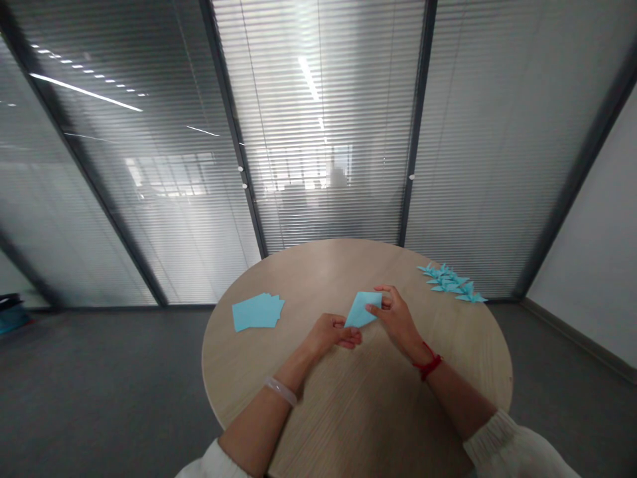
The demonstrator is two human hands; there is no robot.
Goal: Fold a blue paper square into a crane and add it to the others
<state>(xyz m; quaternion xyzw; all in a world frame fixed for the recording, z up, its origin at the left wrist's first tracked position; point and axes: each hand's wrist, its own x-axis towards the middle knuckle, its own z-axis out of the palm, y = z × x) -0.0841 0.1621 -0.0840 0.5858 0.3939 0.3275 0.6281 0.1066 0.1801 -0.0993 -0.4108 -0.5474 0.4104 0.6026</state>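
A folded piece of light-blue origami paper (361,309) is held over the middle of the round table, between my two hands. My right hand (395,315) pinches its right side, with the thumb on the near face. At the paper's lower left corner, my left hand (334,332) is closed, its fingertips on or right beside that corner. Several loose blue sheets (256,313) lie overlapping on the table to the left. Along the right far edge sits a group of folded blue paper cranes (450,282).
The round wooden table (318,265) stands close to a glass partition with blinds (333,219). Grey floor (124,385) surrounds it, and a white wall (592,252) rises at the right. A dark-topped blue object (12,313) is at the far left.
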